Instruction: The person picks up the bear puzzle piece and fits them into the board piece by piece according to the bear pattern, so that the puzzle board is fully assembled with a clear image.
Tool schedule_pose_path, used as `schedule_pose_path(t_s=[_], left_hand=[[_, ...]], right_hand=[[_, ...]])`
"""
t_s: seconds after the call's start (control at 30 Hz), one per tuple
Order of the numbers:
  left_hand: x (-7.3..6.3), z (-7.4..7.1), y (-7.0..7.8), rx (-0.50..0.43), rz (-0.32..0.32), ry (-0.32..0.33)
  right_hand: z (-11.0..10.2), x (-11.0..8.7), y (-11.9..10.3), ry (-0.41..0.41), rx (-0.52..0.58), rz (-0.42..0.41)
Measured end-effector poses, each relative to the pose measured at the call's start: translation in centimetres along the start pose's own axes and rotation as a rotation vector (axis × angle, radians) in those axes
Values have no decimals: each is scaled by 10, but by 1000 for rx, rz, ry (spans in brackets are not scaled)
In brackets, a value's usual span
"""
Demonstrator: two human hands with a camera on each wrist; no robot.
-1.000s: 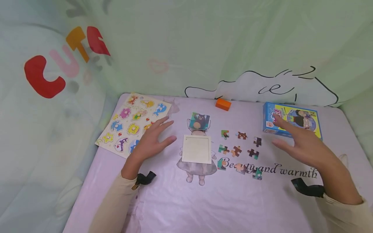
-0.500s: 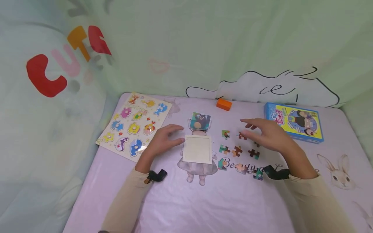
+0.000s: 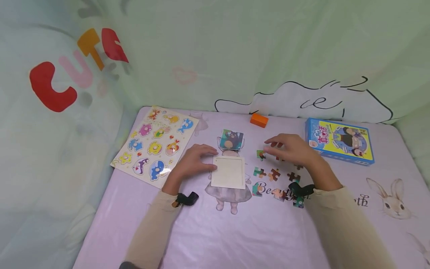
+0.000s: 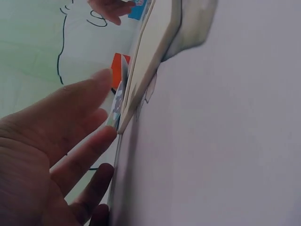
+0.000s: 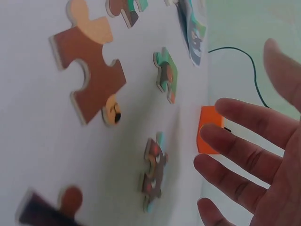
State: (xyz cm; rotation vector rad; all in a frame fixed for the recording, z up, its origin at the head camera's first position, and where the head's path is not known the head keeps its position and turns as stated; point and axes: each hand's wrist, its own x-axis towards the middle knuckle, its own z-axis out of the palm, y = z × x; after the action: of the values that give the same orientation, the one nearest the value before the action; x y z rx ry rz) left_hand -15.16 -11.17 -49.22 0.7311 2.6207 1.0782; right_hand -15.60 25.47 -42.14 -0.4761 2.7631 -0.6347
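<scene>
Left curtain (image 3: 67, 149): large letters (image 3: 69, 71) C, U, T, plus a fourth, incomplete red character (image 3: 112, 45). Tablecloth (image 3: 235, 239): script (image 3: 267, 189) reads "Be", "uty", partly covered by puzzle pieces (image 3: 278, 194), and ends "th". Box (image 3: 339, 142): pink Chinese characters (image 3: 323, 134) "真心话"; smaller print illegible.

Long beige sleeves are worn on both arms, the left sleeve (image 3: 151, 233) seen at 7 o'clock in the head view, the right sleeve (image 3: 346, 226) at 4. The fabric of both is plain and lightly creased. A bent black left camera (image 3: 189, 198) is worn just beyond the cuff, a small brown patch (image 3: 175, 204) visible at its 8 o'clock side. A black right camera (image 3: 300, 189) of similar curved shape is directed toward 9 o'clock. The left hand (image 3: 196, 162) and right hand (image 3: 291, 149) are bare.
</scene>
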Motion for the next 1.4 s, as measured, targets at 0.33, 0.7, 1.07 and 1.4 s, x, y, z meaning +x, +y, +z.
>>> schedule_pose_path(t_s=[0.33,0.7,1.07,1.4], left_hand=[[9,-1,0,26,-40,-48],[18,2,-2,33,-52,-40],[16,5,1,53,-71,-12],[14,5,-2,55,-62,-12]], right_hand=[[11,18,2,-48,8,16],[16,27,1,-88,-8,65],[22,28,1,-84,0,94],[21,26,-2,-65,60,89]])
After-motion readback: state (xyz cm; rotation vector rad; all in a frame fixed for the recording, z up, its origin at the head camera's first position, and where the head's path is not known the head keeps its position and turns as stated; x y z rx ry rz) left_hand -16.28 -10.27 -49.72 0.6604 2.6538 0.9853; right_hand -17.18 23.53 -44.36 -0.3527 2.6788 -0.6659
